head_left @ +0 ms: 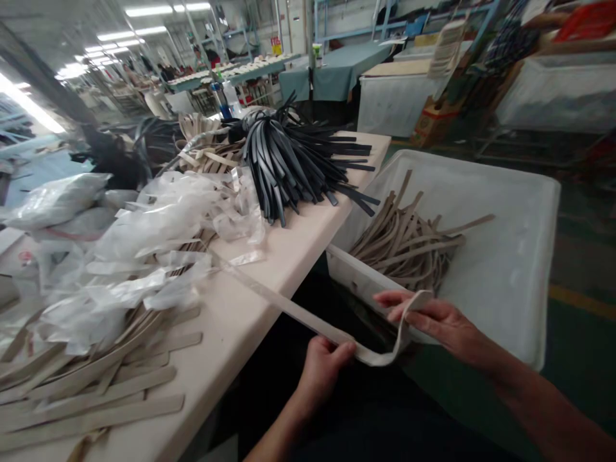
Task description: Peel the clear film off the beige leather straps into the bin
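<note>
A long beige strap (289, 307) runs from the table pile across the table edge to my hands. My left hand (323, 367) is closed on it, thumb on top. Further along, my right hand (433, 321) pinches the strap near its curled end, beside the near rim of a white plastic bin (505, 192). Between my hands the strap sags in a curve. Inside the bin lies a heap of beige straps (409, 247). More beige straps (110, 398) lie at the table's left front.
On the pale table (250, 301) sit clear plastic bags (158, 218) and a bundle of black straps (289, 160). Behind stand a cloth-covered table (346, 64), a cardboard box (436, 122) and another white bin (558, 93). A person's arm (546, 19) shows at the upper right.
</note>
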The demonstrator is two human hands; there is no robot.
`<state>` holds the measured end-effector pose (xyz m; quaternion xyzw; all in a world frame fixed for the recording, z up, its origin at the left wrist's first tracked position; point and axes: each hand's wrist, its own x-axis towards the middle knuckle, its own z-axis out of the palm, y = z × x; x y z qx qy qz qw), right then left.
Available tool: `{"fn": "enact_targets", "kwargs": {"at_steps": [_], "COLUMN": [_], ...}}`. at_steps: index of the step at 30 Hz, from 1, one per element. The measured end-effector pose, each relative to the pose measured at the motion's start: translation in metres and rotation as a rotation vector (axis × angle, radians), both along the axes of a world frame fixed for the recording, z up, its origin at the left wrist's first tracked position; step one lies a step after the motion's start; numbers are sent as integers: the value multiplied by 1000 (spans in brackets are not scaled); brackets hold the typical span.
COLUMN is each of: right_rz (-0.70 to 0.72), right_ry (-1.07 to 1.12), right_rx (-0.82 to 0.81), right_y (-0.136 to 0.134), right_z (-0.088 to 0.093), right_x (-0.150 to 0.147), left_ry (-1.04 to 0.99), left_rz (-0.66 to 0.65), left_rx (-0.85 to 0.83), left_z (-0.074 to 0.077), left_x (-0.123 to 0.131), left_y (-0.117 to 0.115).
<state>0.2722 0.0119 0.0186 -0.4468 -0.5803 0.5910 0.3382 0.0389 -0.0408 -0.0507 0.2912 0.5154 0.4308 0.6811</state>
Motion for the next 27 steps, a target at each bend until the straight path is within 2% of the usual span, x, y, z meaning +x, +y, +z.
{"fn": "enact_targets", "kwargs": {"at_steps": [4, 6, 8, 10, 12, 16, 19, 21, 24, 27], "right_rz": [284, 409, 482, 492, 514, 588, 628, 655, 660, 633], "right_ry": [114, 141, 195, 250, 279, 161, -8, -71, -86, -59], "right_rx": [-169, -223, -276, -281, -212, -2, 66, 88, 86, 106], "right_y": [28, 36, 37, 33, 29, 19, 7, -1, -11, -14], "right_z": [-18, -24, -27, -23, -16, -4, -8, -15, -23, -22], "right_x": [-62, -99, -128, -141, -136, -99, -78, -75, -84, -103], "left_ry": [-1, -12, 9, -28, -170, -488, -517, -460, -404, -417], "left_rz": [-183, -229, -243, -235, -130, 361, 673, 822, 920, 897], "left_rx": [74, 126, 180, 190, 164, 114, 114, 138, 168, 189], "left_z": [1, 0, -1, -2, -1, 12, 30, 40, 49, 51], "left_x": [6, 6, 3, -5, -16, -48, -73, -84, -89, -82], "left_y": [-8, -9, -10, -9, -8, 4, 24, 37, 48, 49]}}
